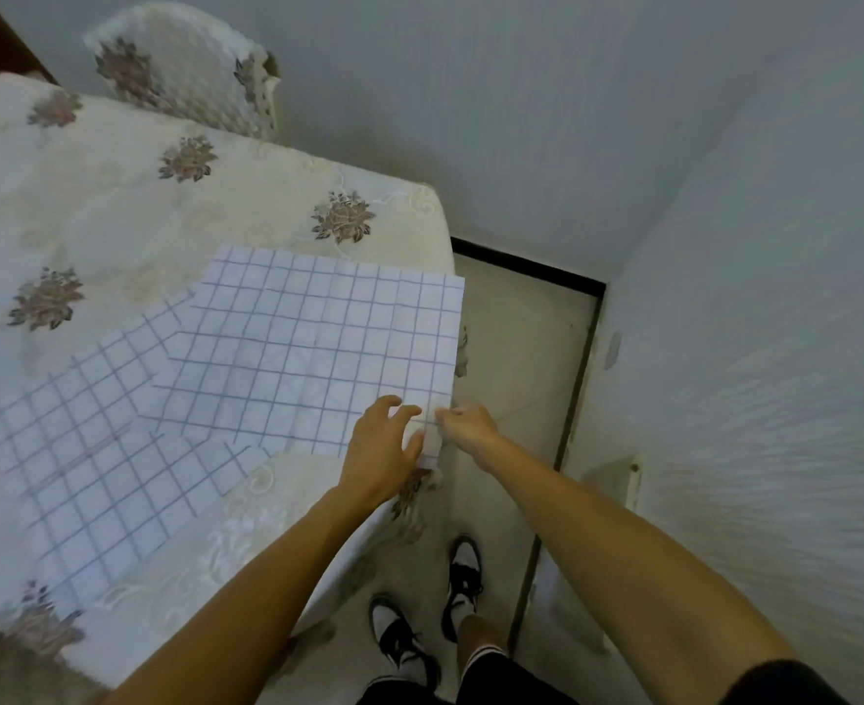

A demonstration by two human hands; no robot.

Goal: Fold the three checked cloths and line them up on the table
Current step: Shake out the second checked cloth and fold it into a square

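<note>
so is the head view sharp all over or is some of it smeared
Head view: motion smear on the right wall and the near-left checked cloth; the right checked cloth is sharper; wide-angle stretch toward the edges; light is soft and flat, no glare.

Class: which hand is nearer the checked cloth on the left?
Left. The left hand rests on the right cloth's near corner, towards the left cloth; the right hand pinches that corner's edge, farther right.
</note>
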